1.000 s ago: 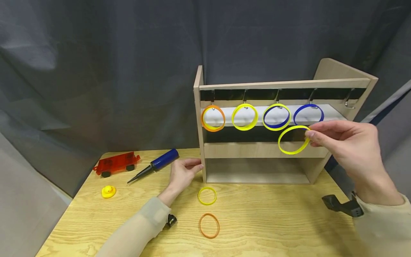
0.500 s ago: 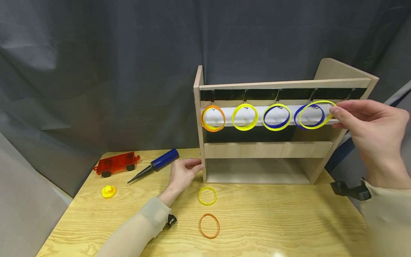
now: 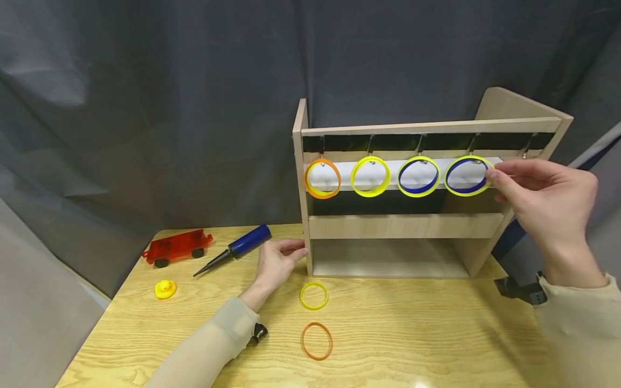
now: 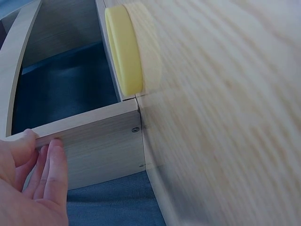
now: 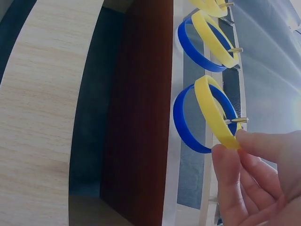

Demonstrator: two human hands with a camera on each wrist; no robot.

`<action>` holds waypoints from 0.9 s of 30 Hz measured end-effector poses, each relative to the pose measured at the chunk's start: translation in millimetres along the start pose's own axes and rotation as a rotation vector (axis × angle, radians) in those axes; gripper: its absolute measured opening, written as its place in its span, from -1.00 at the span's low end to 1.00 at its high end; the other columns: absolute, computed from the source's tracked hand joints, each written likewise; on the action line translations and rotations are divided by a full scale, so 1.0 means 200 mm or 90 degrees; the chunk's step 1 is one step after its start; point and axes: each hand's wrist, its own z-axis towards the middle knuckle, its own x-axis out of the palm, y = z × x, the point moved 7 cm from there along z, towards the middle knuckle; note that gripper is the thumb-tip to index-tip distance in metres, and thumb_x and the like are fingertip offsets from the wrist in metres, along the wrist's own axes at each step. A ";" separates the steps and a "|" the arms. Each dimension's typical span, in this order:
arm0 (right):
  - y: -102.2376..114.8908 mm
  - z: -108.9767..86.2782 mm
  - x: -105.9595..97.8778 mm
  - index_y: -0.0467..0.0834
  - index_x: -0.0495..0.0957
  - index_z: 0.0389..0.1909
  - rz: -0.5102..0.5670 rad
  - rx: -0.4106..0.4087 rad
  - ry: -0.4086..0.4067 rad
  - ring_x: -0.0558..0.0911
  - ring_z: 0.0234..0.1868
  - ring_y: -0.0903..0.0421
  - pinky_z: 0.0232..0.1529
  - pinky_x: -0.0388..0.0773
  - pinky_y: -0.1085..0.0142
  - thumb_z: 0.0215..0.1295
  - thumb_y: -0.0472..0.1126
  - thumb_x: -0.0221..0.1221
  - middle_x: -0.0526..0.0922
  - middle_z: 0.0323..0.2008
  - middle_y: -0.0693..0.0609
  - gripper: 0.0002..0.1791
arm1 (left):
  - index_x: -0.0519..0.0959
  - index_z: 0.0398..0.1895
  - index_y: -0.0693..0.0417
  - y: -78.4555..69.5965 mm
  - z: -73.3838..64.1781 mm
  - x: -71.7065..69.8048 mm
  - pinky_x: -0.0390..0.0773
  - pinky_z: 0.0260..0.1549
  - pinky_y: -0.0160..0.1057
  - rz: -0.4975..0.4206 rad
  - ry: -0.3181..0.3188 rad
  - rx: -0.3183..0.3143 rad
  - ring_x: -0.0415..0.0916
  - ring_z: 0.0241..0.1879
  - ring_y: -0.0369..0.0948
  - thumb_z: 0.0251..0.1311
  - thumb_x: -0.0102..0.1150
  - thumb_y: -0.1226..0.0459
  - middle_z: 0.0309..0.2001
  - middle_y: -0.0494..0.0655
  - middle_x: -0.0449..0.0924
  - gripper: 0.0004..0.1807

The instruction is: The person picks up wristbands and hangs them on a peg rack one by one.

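Note:
My right hand (image 3: 553, 196) pinches a yellow wristband (image 5: 210, 113) between thumb and fingers at its right side. The band hangs over the fourth metal hook (image 5: 239, 120), in front of a blue wristband (image 5: 180, 126) on that same hook. My left hand (image 3: 276, 262) grips the front edge of the wooden rack's left side panel (image 4: 94, 146), thumb on one face and fingers on the other. Three other hooks of the rack (image 3: 405, 226) bear bands: an orange one (image 3: 322, 198) with yellow, a yellow one (image 3: 370, 193), and yellow with blue.
On the table (image 3: 412, 334), a yellow band (image 3: 314, 307) and an orange band (image 3: 316, 358) lie before the rack. Left stand a red toy wagon (image 3: 177, 245), a blue pump (image 3: 249, 241) and a yellow rubber duck (image 3: 165, 289). A fifth hook (image 3: 525, 153) is at the right end.
My right hand has carried the yellow wristband up and right, then back slightly left onto the fourth hook, where it now lines up with the blue one. My left hand has stayed put.

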 end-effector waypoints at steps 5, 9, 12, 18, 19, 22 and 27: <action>-0.01 0.00 0.00 -0.39 0.85 -0.29 0.005 -0.003 0.005 0.74 -0.64 0.41 -0.52 0.65 0.59 0.18 -0.56 0.51 0.85 -0.48 0.34 -0.89 | 0.92 0.02 0.03 0.00 0.00 0.00 0.88 -0.05 -0.13 0.001 0.000 -0.003 0.93 -0.07 -0.06 0.33 0.63 0.24 -0.08 0.00 0.96 -0.77; -0.01 -0.01 0.00 -0.37 0.86 -0.28 -0.015 -0.004 0.006 0.74 -0.63 0.43 -0.51 0.65 0.60 0.19 -0.55 0.52 0.84 -0.47 0.39 -0.89 | 0.92 0.02 0.02 0.00 0.00 0.00 0.88 -0.06 -0.15 0.001 0.000 -0.005 0.93 -0.07 -0.06 0.33 0.63 0.24 -0.08 0.00 0.96 -0.76; -0.01 -0.01 0.00 -0.30 0.87 -0.26 -0.027 0.008 0.004 0.74 -0.60 0.46 -0.48 0.65 0.62 0.19 -0.54 0.53 0.84 -0.46 0.41 -0.86 | 0.92 0.02 0.03 0.00 0.00 0.00 0.88 -0.06 -0.14 0.001 0.001 -0.004 0.93 -0.08 -0.06 0.33 0.62 0.24 -0.08 0.00 0.96 -0.76; -0.03 -0.04 -0.01 -0.33 0.87 -0.22 -0.026 0.030 0.004 0.76 -0.57 0.45 -0.43 0.68 0.61 0.19 -0.52 0.55 0.85 -0.45 0.38 -0.84 | 0.92 0.01 0.03 -0.01 0.00 0.00 0.88 -0.06 -0.14 0.004 -0.003 0.002 0.93 -0.09 -0.06 0.33 0.62 0.24 -0.09 0.00 0.96 -0.77; -0.03 -0.05 -0.01 -0.36 0.86 -0.21 -0.007 0.038 0.001 0.77 -0.58 0.42 -0.44 0.68 0.60 0.18 -0.53 0.55 0.86 -0.46 0.34 -0.83 | 0.92 0.01 0.03 -0.01 0.00 0.00 0.88 -0.07 -0.15 0.004 -0.003 0.004 0.93 -0.09 -0.06 0.33 0.62 0.24 -0.09 0.00 0.96 -0.77; -0.03 -0.08 -0.03 -0.44 0.84 -0.21 0.048 0.047 -0.017 0.77 -0.61 0.36 -0.46 0.69 0.58 0.16 -0.53 0.55 0.88 -0.48 0.24 -0.82 | 0.92 0.01 0.04 0.00 0.00 0.00 0.88 -0.08 -0.19 0.003 -0.003 0.005 0.93 -0.10 -0.06 0.33 0.62 0.24 -0.09 0.01 0.96 -0.77; 0.00 -0.15 -0.03 -0.54 0.80 -0.20 0.123 0.020 -0.034 0.79 -0.59 0.29 -0.45 0.71 0.55 0.17 -0.56 0.52 0.89 -0.47 0.13 -0.81 | 0.92 0.02 0.05 0.00 0.00 0.00 0.88 -0.07 -0.19 0.002 -0.002 0.003 0.94 -0.09 -0.06 0.32 0.62 0.25 -0.08 0.01 0.95 -0.76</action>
